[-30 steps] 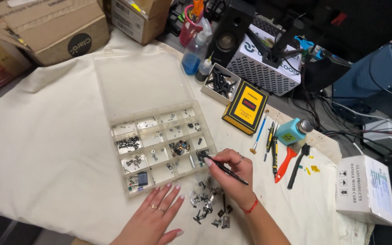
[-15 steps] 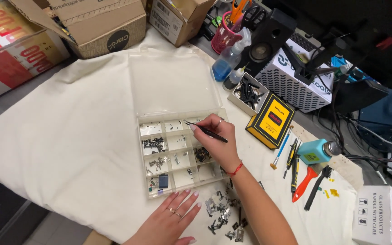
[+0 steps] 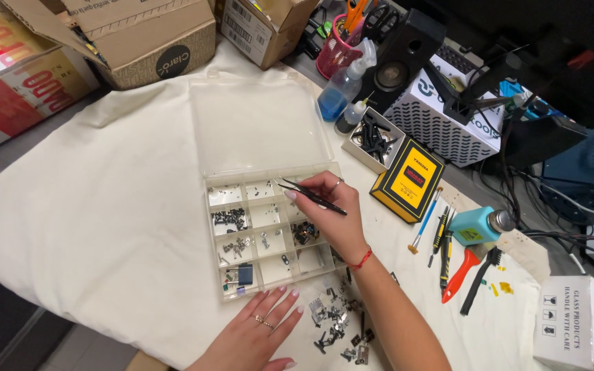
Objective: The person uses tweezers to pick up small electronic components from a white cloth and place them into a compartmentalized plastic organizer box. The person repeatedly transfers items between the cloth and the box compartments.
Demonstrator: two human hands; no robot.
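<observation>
We hold black tweezers (image 3: 311, 196) pinched in the fingers of our right hand (image 3: 331, 213), their tips over the upper row of a clear plastic compartment box (image 3: 269, 230) whose hinged lid (image 3: 259, 127) lies open flat behind it. Our left hand (image 3: 256, 330) rests palm down on the cream cloth (image 3: 104, 192), fingers spread and grasping nothing, its fingertips just beside the box's near edge.

The cloth lies bare and wide to the left of the box, as far as the cardboard cartons (image 3: 125, 41) at the far edge. The right side is crowded: a loose heap of small metal parts (image 3: 338, 326) lies just off the box's near right corner (partly under our forearm), and beyond it a yellow-and-black flat case (image 3: 407, 180), a row of slim hand tools with a red-handled brush (image 3: 458, 275), and a teal pump bottle (image 3: 479, 228).

The box's cells hold tiny dark screws and brackets. Behind the lid stand a blue spray bottle (image 3: 342, 93), a tray of black clips (image 3: 374, 139) and a black speaker (image 3: 403, 51).
</observation>
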